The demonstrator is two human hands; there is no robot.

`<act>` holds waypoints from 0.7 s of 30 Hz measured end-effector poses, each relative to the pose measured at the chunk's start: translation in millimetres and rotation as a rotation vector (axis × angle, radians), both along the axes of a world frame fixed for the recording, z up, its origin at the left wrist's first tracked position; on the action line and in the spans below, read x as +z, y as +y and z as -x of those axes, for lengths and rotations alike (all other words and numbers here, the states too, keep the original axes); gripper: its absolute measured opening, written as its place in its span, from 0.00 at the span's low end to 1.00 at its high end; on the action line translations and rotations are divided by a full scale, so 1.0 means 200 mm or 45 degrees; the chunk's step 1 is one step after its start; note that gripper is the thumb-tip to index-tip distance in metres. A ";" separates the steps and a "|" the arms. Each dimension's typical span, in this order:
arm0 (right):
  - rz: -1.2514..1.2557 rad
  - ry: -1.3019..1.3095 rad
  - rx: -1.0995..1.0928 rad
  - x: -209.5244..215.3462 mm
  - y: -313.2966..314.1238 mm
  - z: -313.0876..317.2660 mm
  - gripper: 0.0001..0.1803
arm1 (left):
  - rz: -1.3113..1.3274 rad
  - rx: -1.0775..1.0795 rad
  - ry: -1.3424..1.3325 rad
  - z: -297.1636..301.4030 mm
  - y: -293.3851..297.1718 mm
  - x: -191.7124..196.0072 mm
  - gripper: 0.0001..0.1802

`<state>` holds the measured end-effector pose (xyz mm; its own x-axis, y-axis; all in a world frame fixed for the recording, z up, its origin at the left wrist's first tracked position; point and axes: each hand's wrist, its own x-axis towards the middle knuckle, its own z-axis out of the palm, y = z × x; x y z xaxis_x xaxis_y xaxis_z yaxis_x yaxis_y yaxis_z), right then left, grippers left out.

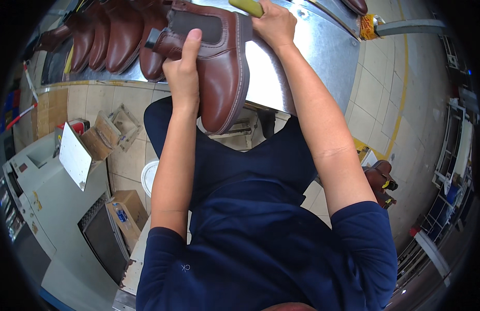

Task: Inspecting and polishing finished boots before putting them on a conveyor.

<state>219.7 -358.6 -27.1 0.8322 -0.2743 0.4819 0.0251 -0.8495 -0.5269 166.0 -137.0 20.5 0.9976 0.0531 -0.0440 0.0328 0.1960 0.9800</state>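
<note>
A brown leather ankle boot (219,78) with a dark elastic side panel hangs over the near edge of a metal table, its toe pointing down toward me. My left hand (182,78) is closed around the boot's upper, with the thumb lying against the elastic panel. The sole edge faces right. Beyond the boot's heel, at the top of the view, my right hand (275,25) grips a yellow-green, rounded stick-like handle (246,6). What the handle belongs to is out of view.
Several similar brown boots (125,41) stand in a row on the metal table (330,57), left of my hands. More boots (379,179) sit low at the right. A grey machine (64,212) and a cardboard box (130,215) are at the lower left, beside a white round lid (149,176).
</note>
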 end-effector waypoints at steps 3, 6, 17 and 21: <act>0.065 -0.017 -0.009 -0.03 -0.03 -0.03 0.08 | 0.028 0.021 0.004 -0.01 -0.01 -0.01 0.23; 0.249 -0.023 -0.042 -0.05 -0.09 -0.05 0.15 | 0.017 0.008 -0.057 -0.02 -0.03 0.01 0.24; -1.061 -0.082 -0.005 0.03 -0.03 -0.11 0.10 | -0.408 -0.074 0.000 0.22 0.03 0.05 0.42; -0.752 0.008 -0.083 -0.02 -0.17 -0.07 0.24 | -0.432 -0.069 -0.062 0.56 0.20 0.20 0.42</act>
